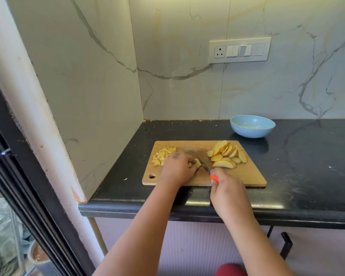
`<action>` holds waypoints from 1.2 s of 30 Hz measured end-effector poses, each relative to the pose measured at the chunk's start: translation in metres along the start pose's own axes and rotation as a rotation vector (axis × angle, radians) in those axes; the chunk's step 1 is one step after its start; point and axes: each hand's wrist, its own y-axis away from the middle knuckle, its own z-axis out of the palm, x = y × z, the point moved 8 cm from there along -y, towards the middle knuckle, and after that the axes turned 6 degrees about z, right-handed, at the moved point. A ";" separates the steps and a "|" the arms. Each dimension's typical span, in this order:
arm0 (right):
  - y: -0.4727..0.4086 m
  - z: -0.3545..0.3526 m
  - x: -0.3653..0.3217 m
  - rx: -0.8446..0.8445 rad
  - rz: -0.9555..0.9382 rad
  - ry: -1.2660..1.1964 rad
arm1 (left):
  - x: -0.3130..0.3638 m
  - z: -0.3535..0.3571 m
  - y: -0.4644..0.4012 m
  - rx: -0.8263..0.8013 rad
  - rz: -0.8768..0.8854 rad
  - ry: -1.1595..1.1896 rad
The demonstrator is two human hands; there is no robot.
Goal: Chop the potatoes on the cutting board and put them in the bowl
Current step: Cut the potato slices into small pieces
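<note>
The pale yellow potato piece under cut [195,163] lies near the middle of the rectangular wooden cutting board [247,174], held down by the left hand [177,168]. A pile of small diced yellow cubes [162,155] sits at the board's far left corner. A fan of uncut yellow potato slices [226,154] rests at the far right of the board. The round light-blue bowl [252,126] stands beyond the board's far right corner, apart from it, and appears to hold no potato.

Step in hand: dicing. To do it well, keep the left fingertips curled back from the blade, set the edge square across the piece, press straight down to the board, and advance in even steps so the cubes match.

Grip state: the left hand's grip is curled over the piece, pressing it to the board. The right hand [225,186] has its grip wrapped tightly round the orange handle of the small steel-bladed knife [204,166], whose blade angles away to the left and meets the piece beside the left fingers.

The board lies on the black polished stone surface [307,166], against a white marble-veined wall [187,86].
</note>
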 end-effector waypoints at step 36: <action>-0.005 0.010 -0.002 -0.153 0.042 0.164 | 0.000 -0.007 0.016 0.033 -0.051 0.012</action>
